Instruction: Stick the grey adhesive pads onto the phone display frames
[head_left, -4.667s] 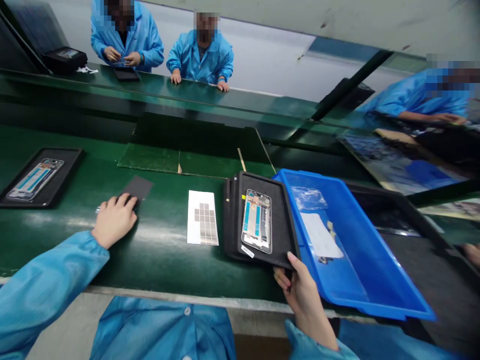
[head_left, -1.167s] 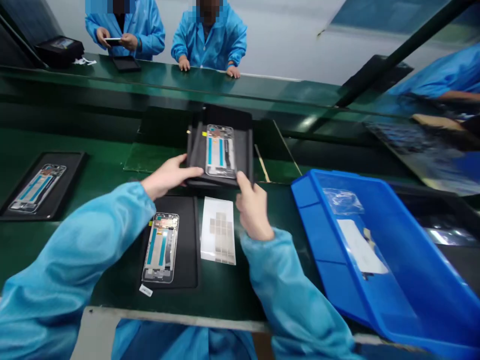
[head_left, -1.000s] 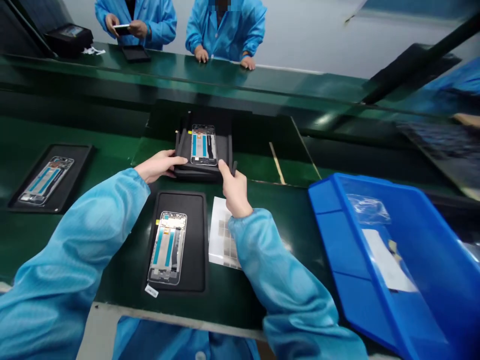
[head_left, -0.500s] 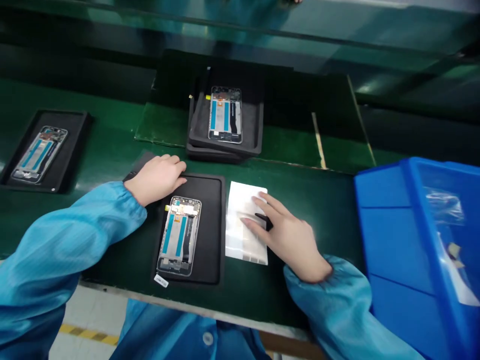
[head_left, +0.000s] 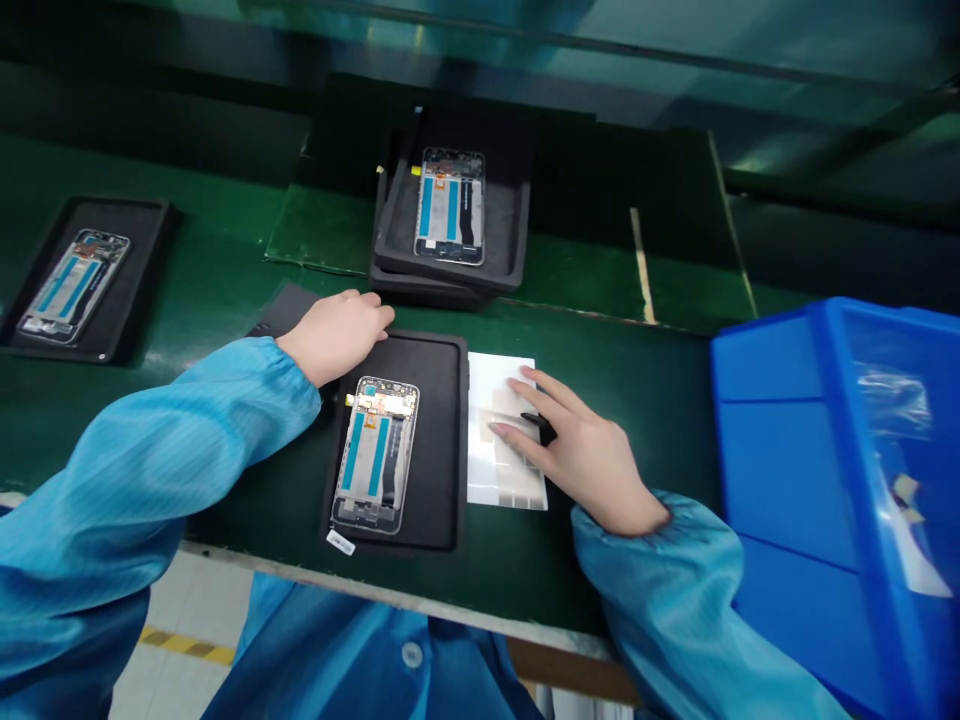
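In the head view my left hand [head_left: 341, 333] holds the upper left corner of a black tray [head_left: 439, 450], fingers curled over its edge. An opened smartphone [head_left: 375, 455] with two blue strips lies face down in the left of the tray, its circuit board exposed. A small white label [head_left: 340, 542] is at the tray's lower left corner. My right hand [head_left: 585, 445] has its fingertips on a white sheet of stickers [head_left: 499, 450], which touches the tray's right side. A thin black tool [head_left: 537, 424] pokes out from under that hand; its kind is hidden.
Behind the tray, stacked black trays [head_left: 510, 230] bear another opened phone [head_left: 451, 207] on a raised green board. At the far left stands a third tray [head_left: 139, 270] with a phone [head_left: 75, 287]. A blue bin [head_left: 780, 450] borders the right side, with plastic bags inside.
The tray with the phone has slid right together with my left hand, and now meets the sticker sheet. My right hand stays over the sheet. The whole view has shifted slightly.
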